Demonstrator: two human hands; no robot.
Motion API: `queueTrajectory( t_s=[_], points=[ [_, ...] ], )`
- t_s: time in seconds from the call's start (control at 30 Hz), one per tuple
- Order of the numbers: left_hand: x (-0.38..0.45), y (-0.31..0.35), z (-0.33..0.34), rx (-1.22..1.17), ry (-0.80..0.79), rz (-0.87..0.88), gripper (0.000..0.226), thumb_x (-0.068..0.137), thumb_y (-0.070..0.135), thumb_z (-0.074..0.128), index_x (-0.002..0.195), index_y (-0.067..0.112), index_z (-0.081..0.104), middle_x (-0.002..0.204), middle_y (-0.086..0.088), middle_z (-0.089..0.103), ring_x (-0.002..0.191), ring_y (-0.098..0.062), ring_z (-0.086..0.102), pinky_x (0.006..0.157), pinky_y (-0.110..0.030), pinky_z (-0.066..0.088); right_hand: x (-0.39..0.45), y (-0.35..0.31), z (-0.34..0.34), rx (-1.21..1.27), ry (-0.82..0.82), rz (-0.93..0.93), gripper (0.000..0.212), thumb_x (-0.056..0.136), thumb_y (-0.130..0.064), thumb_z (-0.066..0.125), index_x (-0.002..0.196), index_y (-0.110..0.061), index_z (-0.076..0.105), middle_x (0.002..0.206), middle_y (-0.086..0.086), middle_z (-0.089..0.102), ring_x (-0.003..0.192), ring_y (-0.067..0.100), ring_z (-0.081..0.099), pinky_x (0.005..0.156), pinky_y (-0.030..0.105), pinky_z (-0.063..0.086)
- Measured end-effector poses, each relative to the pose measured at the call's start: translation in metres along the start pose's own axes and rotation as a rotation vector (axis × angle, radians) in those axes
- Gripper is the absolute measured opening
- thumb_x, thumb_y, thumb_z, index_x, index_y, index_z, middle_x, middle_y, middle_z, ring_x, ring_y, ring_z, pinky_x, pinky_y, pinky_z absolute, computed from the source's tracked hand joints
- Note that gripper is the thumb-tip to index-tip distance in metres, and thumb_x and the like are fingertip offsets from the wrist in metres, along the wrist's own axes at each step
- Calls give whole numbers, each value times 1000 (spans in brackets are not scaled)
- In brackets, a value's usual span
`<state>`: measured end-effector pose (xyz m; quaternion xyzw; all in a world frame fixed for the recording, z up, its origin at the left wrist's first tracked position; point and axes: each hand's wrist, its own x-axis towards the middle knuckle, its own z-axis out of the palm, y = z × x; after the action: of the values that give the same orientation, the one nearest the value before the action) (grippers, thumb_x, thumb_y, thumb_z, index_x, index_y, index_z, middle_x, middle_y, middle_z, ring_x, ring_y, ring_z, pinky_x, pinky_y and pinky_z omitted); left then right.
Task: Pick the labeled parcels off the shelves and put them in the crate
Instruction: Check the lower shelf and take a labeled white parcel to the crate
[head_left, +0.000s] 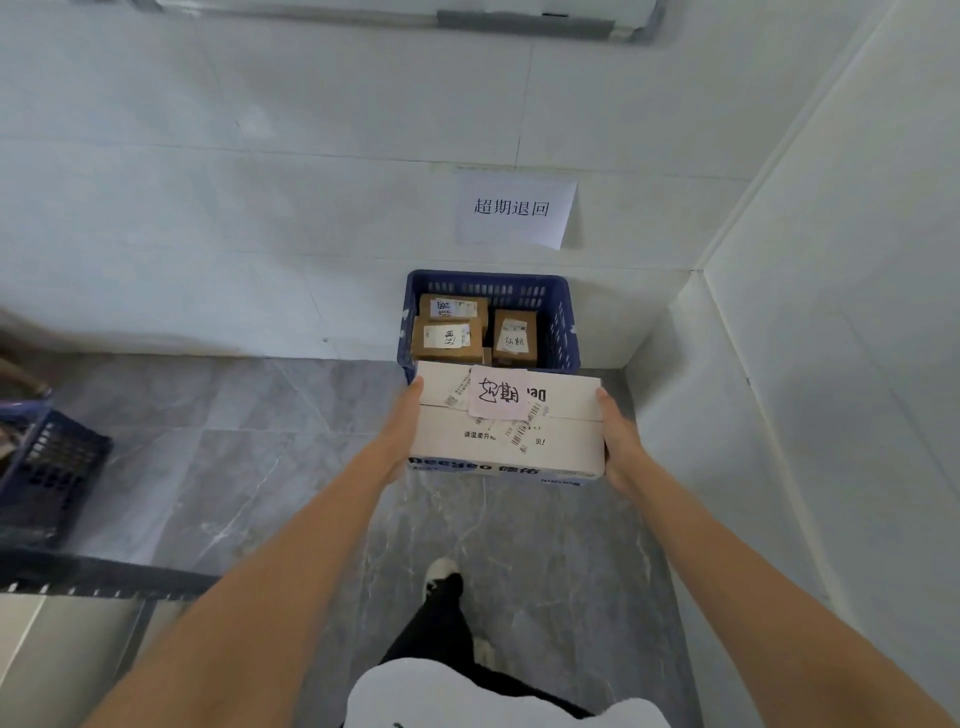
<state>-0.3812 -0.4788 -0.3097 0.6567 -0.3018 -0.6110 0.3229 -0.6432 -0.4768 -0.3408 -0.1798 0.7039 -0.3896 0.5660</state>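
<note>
With both arms stretched forward, I see a white parcel (506, 423) carried between the two hands, hanging in the air just in front of the blue crate (563, 322) and covering its near rim. My left hand (402, 426) lies flat against the parcel's left end with its fingers straight and pressed together. My right hand (618, 441) presses the right end, and from here I cannot tell how its fingers lie underneath. A pink handwritten label (498, 397) sits on the parcel's top among barcode stickers. Inside the crate lie three brown parcels (449, 340), each with a white label, two at the left and one at the right. The crate stands on the grey marble floor (249, 447) against the white wall, below a paper sign (514, 210). Another blue crate (49, 470) sits at the far left edge.
</note>
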Motion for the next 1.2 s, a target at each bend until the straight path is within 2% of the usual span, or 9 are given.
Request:
queueTrajectory(
  t_s=[0.43, 0.53, 0.7, 0.8, 0.9, 0.97, 1.03, 1.13, 1.2],
  points=[
    [183, 84, 38, 11, -43, -131, 50, 100, 53, 29, 135, 21, 46, 110, -9, 69, 83, -23, 68, 58, -29, 53, 143, -95, 40, -76, -2, 62, 46, 94, -60, 46, 119, -24, 61, 109, 5, 73, 96, 28, 72, 92, 50, 56],
    [213, 99, 58, 29, -45, -186, 54, 97, 58, 33, 134, 21, 46, 112, -12, 68, 92, -28, 69, 72, -40, 59, 170, -105, 34, -33, 24, 110, 42, 94, -58, 49, 115, -25, 63, 104, 5, 74, 92, 29, 72, 89, 53, 56],
    [307, 82, 94, 98, 11, -267, 93, 62, 85, 39, 134, 27, 42, 116, -7, 64, 99, -31, 66, 89, -52, 53, 228, -131, 27, -26, 42, 153, 28, 96, -50, 52, 109, -26, 61, 103, 4, 70, 98, 28, 68, 89, 45, 56],
    [341, 74, 111, 52, 63, -352, 108, 53, 90, 39, 139, 26, 37, 124, -6, 61, 109, -29, 62, 97, -52, 48, 273, -157, 28, -169, 19, 129, 39, 98, -51, 48, 120, -21, 59, 105, 4, 68, 90, 22, 67, 69, 31, 54],
    [331, 101, 133, -115, 48, -409, 76, 85, 74, 34, 131, 16, 50, 116, -10, 64, 104, -30, 63, 97, -50, 48, 323, -184, 32, -351, -7, 46, 48, 99, -49, 47, 123, -9, 56, 104, 7, 68, 77, 15, 63, 57, 25, 45],
    [347, 102, 140, -207, 86, -451, 67, 91, 69, 34, 126, 16, 53, 107, -9, 65, 96, -29, 64, 95, -53, 49, 354, -198, 40, -426, -18, 22, 54, 96, -51, 51, 127, -7, 52, 110, 8, 67, 79, 12, 61, 59, 26, 44],
    [369, 97, 145, -274, 148, -527, 77, 82, 76, 38, 138, 23, 42, 114, -9, 61, 96, -31, 64, 86, -57, 52, 383, -208, 50, -509, -53, 2, 46, 97, -51, 49, 123, -12, 49, 101, 2, 64, 78, 9, 58, 60, 25, 42],
    [392, 92, 155, -350, 174, -560, 63, 88, 70, 38, 144, 50, 15, 127, -8, 52, 103, -37, 60, 85, -65, 49, 425, -220, 70, -603, -92, -54, 42, 97, -52, 47, 119, -17, 53, 100, 1, 65, 84, 13, 60, 66, 25, 46],
    [408, 85, 164, -399, 161, -583, 57, 90, 68, 36, 141, 52, 17, 128, -10, 51, 102, -40, 59, 84, -66, 49, 450, -224, 83, -639, -85, -70, 35, 98, -50, 47, 118, -22, 54, 98, 0, 62, 81, 11, 58, 61, 22, 44]
  ],
)
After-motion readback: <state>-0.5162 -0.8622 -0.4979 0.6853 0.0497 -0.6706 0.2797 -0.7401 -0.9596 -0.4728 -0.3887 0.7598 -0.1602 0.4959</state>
